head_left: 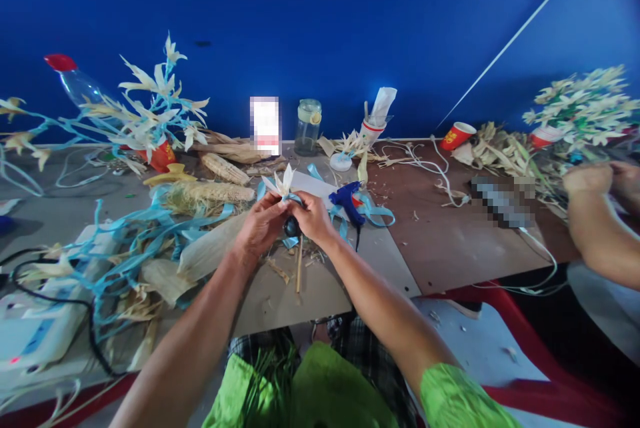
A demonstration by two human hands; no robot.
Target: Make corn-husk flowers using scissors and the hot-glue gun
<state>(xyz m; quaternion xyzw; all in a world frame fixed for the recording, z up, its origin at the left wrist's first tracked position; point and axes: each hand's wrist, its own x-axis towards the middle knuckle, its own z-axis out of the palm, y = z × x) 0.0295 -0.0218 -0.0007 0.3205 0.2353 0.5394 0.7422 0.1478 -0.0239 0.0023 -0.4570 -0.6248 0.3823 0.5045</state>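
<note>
Above the table's front part, my left hand [264, 220] pinches the base of a pale husk flower [281, 181], whose pointed petals stick up. My right hand [316, 218] closes on the light blue ribbon [296, 198] at the flower's base, close against the left fingers. Just below the hands are a dark round object [291, 226] and a thin wooden stick [299, 265]; whether either is held, I cannot tell. A blue glue gun [347, 203] lies right of my hands, with loose blue ribbon [377, 213] beside it. Fingertips partly hide the flower's base.
Left are tangled blue strips [133, 251], corn cobs [215, 193], a white power strip [47, 315] and a flower branch [157, 105] in a red cup. Behind stand a jar [308, 128] and a white cup [373, 131]. Another person's arm [595, 228] reaches in at right.
</note>
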